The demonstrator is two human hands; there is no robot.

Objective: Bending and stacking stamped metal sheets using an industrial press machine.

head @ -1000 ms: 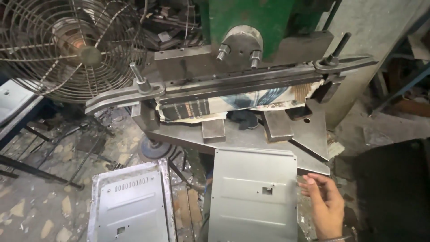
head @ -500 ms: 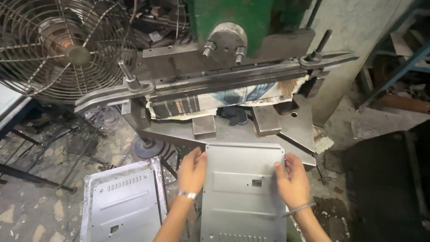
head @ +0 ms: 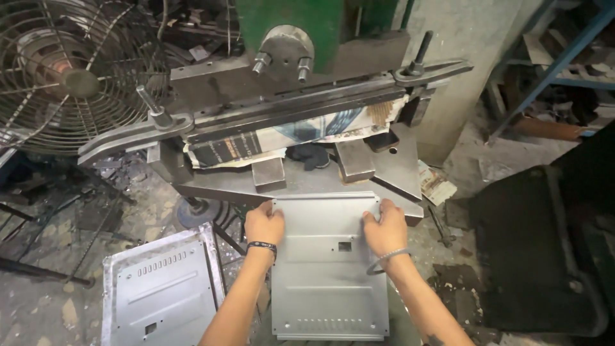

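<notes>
Your left hand (head: 264, 224) and right hand (head: 383, 225) grip the grey sheet-metal panel (head: 328, 269) at its two far corners, one hand per corner, fingers curled over the long side edges and thumbs on the upper face. Both hands are closed on the panel; neither is spread flat or free.

The panel's long axis runs straight away from you, from its slotted near edge at the bottom of the view toward the press bed (head: 307, 182). Its far edge lies at the bed's front edge, roughly centred between the two steel blocks (head: 269, 173) that stand on the bed. The near half of the panel overhangs, unsupported by the bed.

The hands sit level with each other and equally near the bed's front edge, so neither arm leads. The panel lies directly ahead of them, square to the long clamp bar (head: 288, 109) that crosses above the bed; whether its far edge already rests on the bed or hangs just short of it cannot be told.

A second panel (head: 160, 288) of like kind lies to your left, well apart from the bed, below the wire-guarded fan (head: 77, 77).
</notes>
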